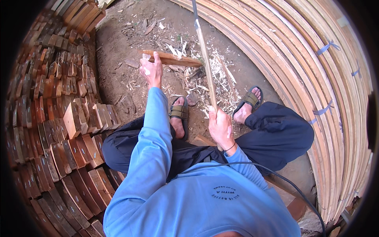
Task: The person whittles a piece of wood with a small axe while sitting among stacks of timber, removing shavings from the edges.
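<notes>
My left hand (151, 72) reaches forward with its fingers closed around the left part of a short brown piece of wood (177, 60), whose right end tapers to a point. Whitish patches show on the fingers, perhaps tape. In my right hand (221, 125) is the pale wooden handle of a long tool (206, 63), gripped low down in front of my lap. The handle runs away from me, crossing just past the wood's pointed tip. At its far end is a dark, narrow metal part, cut off by the picture's edge.
Pale shavings (223, 77) litter the dirt floor (118, 47) around the wood. Stacked short boards (73, 114) line the left side. Long planks tied with strips (272, 43) stand along the right. A black cable (292, 183) runs across my shirt. My sandalled feet (179, 118) flank the work.
</notes>
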`<state>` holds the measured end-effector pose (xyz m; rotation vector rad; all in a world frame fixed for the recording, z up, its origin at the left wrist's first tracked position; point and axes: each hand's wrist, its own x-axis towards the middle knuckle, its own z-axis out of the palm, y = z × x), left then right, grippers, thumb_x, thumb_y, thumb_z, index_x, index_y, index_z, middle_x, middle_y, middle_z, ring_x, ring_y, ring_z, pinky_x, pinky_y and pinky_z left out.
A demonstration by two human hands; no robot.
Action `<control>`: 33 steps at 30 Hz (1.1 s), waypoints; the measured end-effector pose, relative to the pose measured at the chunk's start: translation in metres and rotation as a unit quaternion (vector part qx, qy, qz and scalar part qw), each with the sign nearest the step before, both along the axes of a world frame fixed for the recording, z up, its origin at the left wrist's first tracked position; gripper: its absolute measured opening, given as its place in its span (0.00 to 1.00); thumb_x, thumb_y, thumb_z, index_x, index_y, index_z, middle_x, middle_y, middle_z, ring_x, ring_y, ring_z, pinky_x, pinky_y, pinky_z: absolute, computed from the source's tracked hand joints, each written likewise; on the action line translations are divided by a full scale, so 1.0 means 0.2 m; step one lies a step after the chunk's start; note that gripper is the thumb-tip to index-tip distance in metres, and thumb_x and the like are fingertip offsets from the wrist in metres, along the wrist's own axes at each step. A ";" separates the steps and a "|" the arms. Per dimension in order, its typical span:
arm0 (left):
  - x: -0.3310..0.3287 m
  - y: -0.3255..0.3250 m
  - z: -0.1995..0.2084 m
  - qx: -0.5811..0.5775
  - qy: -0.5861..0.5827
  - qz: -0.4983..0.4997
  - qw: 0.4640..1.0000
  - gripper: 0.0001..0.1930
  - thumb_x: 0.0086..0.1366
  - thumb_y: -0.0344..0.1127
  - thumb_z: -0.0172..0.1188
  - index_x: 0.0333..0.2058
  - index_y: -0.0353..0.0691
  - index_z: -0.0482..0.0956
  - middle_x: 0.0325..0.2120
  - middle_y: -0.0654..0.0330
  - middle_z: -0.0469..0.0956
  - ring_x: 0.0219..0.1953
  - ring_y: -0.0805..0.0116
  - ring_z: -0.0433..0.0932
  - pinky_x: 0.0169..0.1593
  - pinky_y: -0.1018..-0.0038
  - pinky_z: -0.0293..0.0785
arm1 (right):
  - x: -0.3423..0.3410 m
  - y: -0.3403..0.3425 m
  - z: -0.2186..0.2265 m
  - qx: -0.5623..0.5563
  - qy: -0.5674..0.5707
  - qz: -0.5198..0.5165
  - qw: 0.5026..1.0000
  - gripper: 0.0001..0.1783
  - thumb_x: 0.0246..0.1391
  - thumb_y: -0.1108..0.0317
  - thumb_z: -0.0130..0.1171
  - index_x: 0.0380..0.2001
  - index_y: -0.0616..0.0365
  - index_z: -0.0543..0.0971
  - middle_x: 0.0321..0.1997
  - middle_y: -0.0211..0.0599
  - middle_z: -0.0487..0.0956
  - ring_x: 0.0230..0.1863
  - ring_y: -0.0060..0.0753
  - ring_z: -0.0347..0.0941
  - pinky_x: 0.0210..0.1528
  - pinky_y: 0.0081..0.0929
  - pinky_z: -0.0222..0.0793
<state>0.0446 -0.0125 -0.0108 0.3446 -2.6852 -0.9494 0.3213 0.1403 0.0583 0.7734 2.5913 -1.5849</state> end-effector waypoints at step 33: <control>-0.02 0.10 0.04 -0.004 0.035 -0.033 0.999 0.30 0.62 0.55 0.60 0.40 0.25 0.74 0.34 0.33 0.80 0.39 0.35 0.81 0.48 0.52 0.74 | 0.05 0.01 -0.25 0.017 -0.067 0.097 0.993 0.21 0.68 0.59 0.48 0.29 0.69 0.75 0.21 0.55 0.76 0.24 0.55 0.76 0.29 0.45 0.69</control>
